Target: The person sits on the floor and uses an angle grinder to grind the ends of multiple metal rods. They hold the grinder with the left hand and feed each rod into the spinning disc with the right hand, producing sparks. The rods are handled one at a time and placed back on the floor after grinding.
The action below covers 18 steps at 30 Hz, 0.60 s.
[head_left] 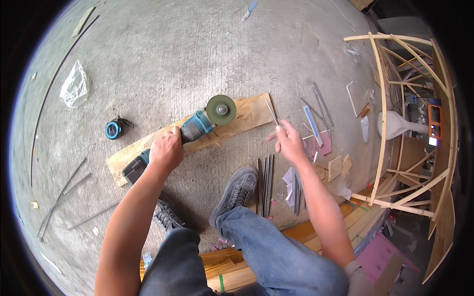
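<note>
A teal and black cordless angle grinder (196, 127) lies slantwise over a wooden board (252, 109) on the concrete floor. My left hand (166, 148) is closed around the grinder's body. Its round green disc (221, 110) faces up at the far end, above the board. Beyond the board's right end, my right hand (289, 141) pinches a thin metal rod (271, 112) that points up and to the left, its tip near the board's edge. Whether the rod touches the board I cannot tell.
Several dark metal rods (265, 185) lie beside my right shoe (237, 192). A teal tape measure (113, 129) and a crumpled plastic bag (75, 85) are on the left. Long thin bars (63, 197) lie at the left. A wooden frame (377, 118) stands at the right.
</note>
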Available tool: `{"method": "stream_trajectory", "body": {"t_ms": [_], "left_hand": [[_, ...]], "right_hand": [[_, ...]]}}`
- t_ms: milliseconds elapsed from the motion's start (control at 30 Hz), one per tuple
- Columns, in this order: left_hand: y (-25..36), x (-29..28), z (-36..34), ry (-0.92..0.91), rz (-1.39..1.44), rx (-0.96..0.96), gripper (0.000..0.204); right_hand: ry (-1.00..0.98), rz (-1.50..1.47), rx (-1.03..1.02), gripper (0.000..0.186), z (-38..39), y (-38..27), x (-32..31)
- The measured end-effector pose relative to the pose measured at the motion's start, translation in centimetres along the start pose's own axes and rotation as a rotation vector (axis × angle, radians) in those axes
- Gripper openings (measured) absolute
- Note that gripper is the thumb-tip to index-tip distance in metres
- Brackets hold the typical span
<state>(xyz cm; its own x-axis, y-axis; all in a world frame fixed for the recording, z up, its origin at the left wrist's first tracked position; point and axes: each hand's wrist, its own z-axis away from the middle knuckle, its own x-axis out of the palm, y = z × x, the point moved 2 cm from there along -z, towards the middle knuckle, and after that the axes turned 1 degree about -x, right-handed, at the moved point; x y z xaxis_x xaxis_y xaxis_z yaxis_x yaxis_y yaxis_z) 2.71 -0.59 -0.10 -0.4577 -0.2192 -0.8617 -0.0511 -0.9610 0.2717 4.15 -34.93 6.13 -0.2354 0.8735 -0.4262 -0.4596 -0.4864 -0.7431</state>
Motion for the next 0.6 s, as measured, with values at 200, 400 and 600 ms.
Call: {"method": "stream_trajectory", "body": {"t_ms": [200,400,600], "left_hand": [[-0.8,0.8,0.0,-0.008,0.004,-0.025,0.036],[-0.7,0.8,-0.1,0.023,0.018,-0.013,0.037],[-0.3,0.3,0.1,0.025,0.015,0.014,0.029]], "right_hand": [[0.087,0.870,-0.423,0.028,-1.4,-6.5,-0.2],[-0.053,1.199,-0.392,0.017,-2.3,-11.6,1.9],[-0.009,1.369,-0.706,0.008,-3.1,-13.1,3.3]]}}
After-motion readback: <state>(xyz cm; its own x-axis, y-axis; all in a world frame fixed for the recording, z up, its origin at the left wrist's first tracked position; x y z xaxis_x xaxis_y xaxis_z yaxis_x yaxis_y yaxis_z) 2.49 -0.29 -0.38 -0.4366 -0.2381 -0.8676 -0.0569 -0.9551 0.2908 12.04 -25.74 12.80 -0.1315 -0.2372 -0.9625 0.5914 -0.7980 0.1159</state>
